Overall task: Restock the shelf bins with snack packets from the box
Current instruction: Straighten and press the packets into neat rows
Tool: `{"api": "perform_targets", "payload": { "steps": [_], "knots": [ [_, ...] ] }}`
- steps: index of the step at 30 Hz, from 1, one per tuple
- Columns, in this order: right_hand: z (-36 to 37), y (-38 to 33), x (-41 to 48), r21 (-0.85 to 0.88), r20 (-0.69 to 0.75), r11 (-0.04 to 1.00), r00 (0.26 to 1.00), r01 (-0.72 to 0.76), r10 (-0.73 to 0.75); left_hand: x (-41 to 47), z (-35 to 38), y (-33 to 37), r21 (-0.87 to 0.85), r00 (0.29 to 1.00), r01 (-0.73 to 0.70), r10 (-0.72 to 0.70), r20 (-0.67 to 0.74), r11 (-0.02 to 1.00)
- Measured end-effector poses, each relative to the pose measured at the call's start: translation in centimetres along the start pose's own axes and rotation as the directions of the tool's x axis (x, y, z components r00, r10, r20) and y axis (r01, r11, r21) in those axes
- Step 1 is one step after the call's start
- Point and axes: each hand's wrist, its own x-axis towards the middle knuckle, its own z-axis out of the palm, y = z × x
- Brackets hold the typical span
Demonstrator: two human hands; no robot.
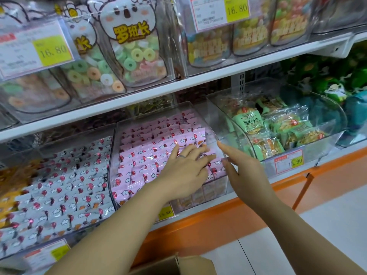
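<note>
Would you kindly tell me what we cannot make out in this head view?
- Box: cut off by the bottom edge; contents unseen.
- Pink packets under the left hand: hidden by it.
- Right hand: whether it grips the bin wall, its own back hides.
- Price tag below the bin: half covered by the left forearm.
- Lower-left tag: print blurred.

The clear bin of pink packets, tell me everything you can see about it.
The clear bin is see-through hard plastic with curved sides, open on top, on the lower shelf between bins of white packets and green packets. Neat rows of pink packets fill it. The left hand lies flat on them, fingers spread; the right hand touches its right front corner. A yellow price tag sits below its front.
</note>
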Motion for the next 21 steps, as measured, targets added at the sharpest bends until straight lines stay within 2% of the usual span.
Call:
{"api": "perform_targets", "payload": {
  "steps": [6, 10, 14, 18, 21],
  "knots": [
    [-0.3, 0.3, 0.0, 0.021, 0.021, 0.999, 0.999, -0.024, 0.024, 1.6, 0.7, -0.1, 0.08, 0.991, 0.128, -0.125, -0.045, 0.989],
    [-0.3, 0.4, -0.2, -0.03, 0.04, 0.999, 0.998, -0.037, 0.038, 1.5, 0.3, 0.5, 0.08, 0.99, 0.129, -0.124, -0.062, 0.988],
    [0.7, -0.9, -0.7, -0.218, -0.112, 0.96, 0.973, 0.175, -0.202, -2.6, -1.2, -0.1, 0.071, 0.962, 0.114, -0.092, -0.258, 0.991],
    [2.9, -3.0, -1.3, -0.253, 0.005, 0.905, 0.936, 0.342, -0.352, -8.6, -1.9, -4.1, 0.022, 0.886, 0.158, -0.132, -0.444, 0.987],
    [4.9, -4.2, -2.1, -0.345, 0.159, 0.842, 0.91, 0.414, -0.382, -12.2, -1.1, -6.9, 0.038, 0.896, 0.232, -0.198, -0.397, 0.972]
  ]
}}
